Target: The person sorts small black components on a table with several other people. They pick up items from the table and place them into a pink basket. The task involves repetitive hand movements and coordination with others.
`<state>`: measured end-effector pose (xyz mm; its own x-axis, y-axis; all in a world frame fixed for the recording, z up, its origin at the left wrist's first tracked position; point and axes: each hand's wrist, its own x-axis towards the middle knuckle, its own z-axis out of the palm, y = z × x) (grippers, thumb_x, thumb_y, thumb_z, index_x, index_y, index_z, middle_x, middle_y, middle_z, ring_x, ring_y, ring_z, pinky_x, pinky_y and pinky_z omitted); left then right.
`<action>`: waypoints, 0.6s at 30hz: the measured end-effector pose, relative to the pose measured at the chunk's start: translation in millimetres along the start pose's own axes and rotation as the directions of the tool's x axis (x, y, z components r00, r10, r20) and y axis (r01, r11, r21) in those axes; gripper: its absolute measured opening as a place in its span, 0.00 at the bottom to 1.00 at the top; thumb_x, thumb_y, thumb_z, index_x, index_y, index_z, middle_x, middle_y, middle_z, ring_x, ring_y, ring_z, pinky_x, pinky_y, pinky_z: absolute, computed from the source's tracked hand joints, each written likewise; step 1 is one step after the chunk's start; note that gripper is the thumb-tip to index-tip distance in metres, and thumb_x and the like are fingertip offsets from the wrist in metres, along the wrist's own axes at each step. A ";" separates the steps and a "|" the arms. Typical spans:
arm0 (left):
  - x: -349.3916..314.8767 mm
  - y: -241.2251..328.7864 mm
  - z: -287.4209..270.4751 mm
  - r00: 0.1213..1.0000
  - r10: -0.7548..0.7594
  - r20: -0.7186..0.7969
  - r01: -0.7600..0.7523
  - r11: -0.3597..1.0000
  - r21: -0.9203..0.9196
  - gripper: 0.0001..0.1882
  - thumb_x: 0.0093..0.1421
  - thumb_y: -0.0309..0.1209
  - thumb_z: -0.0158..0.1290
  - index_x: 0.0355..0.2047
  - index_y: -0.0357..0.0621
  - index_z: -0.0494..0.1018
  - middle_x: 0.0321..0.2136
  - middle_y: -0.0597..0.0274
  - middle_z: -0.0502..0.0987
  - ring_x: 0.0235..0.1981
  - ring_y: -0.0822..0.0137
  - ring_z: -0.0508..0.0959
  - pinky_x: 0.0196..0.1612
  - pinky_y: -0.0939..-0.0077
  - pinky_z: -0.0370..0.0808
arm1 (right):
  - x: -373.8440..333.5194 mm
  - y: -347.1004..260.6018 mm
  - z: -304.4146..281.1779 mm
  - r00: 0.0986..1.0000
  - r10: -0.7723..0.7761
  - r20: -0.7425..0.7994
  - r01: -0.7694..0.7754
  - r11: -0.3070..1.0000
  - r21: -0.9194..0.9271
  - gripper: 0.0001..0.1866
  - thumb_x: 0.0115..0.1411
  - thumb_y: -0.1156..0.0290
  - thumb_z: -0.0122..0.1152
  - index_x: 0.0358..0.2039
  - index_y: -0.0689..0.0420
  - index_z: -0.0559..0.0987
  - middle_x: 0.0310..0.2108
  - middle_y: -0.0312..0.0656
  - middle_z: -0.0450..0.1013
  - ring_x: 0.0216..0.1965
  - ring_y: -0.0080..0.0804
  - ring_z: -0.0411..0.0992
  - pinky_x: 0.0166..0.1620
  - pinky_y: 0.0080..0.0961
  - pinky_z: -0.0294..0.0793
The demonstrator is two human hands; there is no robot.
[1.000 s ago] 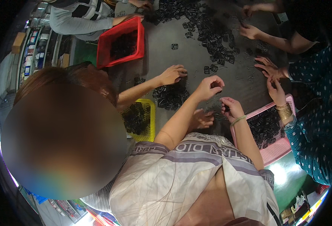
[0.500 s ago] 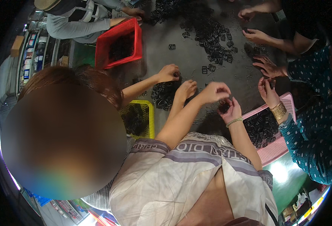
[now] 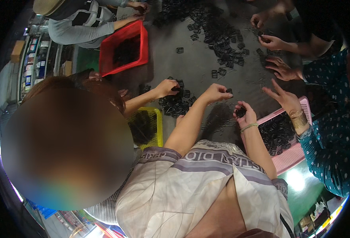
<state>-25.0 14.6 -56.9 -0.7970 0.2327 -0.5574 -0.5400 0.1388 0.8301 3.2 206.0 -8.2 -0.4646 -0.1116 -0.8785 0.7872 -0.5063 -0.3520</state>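
Observation:
My left hand (image 3: 215,94) is held out over the grey table, thumb and fingertips pinching a small black plastic piece (image 3: 229,91). Just to its right, my right hand (image 3: 248,115), with a beaded bracelet at the wrist, is cupped palm up. Its fingers curl around dark plastic pieces (image 3: 240,112); how many lie in the palm is hidden. A gap separates the two hands. Thin loose slivers (image 3: 222,121) are scattered on the table below them. Left of my left forearm, a heap of black plastic pieces (image 3: 174,104) lies on the table.
A neighbour's hand (image 3: 167,88) reaches to that heap beside a yellow basket (image 3: 159,125). A red basket (image 3: 144,43) stands far left. On the right, a pink basket (image 3: 288,160) of black pieces sits near a co-worker's hand (image 3: 288,99). A larger black heap (image 3: 222,37) spreads across the far table.
My left hand has moved up and left, away from my right hand, and now shows a black piece in its fingertips. The left neighbour's hand moved left; the right co-worker's near hand has spread its fingers.

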 end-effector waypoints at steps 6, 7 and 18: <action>-20.0 35.1 -1.7 0.969 -0.010 0.246 0.008 1.000 0.008 0.10 0.46 0.31 0.63 0.22 0.40 0.74 0.17 0.69 0.73 0.19 0.79 0.70 0.21 0.84 0.65 | -1.2 -2.7 13.3 0.960 -0.144 0.239 0.199 0.954 -0.224 0.10 0.54 0.64 0.60 0.32 0.56 0.74 0.20 0.32 0.66 0.22 0.22 0.66 0.26 0.20 0.67; -20.9 35.6 -1.2 0.965 0.013 0.261 -0.020 1.000 0.023 0.10 0.45 0.31 0.63 0.22 0.39 0.74 0.16 0.68 0.74 0.19 0.78 0.70 0.21 0.83 0.66 | 2.4 -1.4 11.1 0.944 -0.165 0.287 0.249 0.926 -0.286 0.10 0.54 0.65 0.60 0.32 0.56 0.74 0.20 0.32 0.66 0.21 0.21 0.65 0.25 0.19 0.67; -37.6 58.7 2.9 0.959 -0.023 0.282 -0.025 0.985 0.168 0.09 0.45 0.29 0.61 0.23 0.37 0.76 0.16 0.65 0.75 0.17 0.78 0.73 0.21 0.84 0.69 | -7.2 -8.9 10.6 0.936 -0.074 0.343 0.181 0.939 -0.291 0.08 0.55 0.67 0.60 0.29 0.56 0.71 0.21 0.31 0.67 0.18 0.18 0.62 0.21 0.16 0.62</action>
<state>-26.0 16.7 12.9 -0.6756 0.4913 -0.5498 -0.4664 0.2928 0.8347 -4.7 202.2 4.7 -0.6325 -0.3601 -0.6858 0.7735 -0.2469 -0.5837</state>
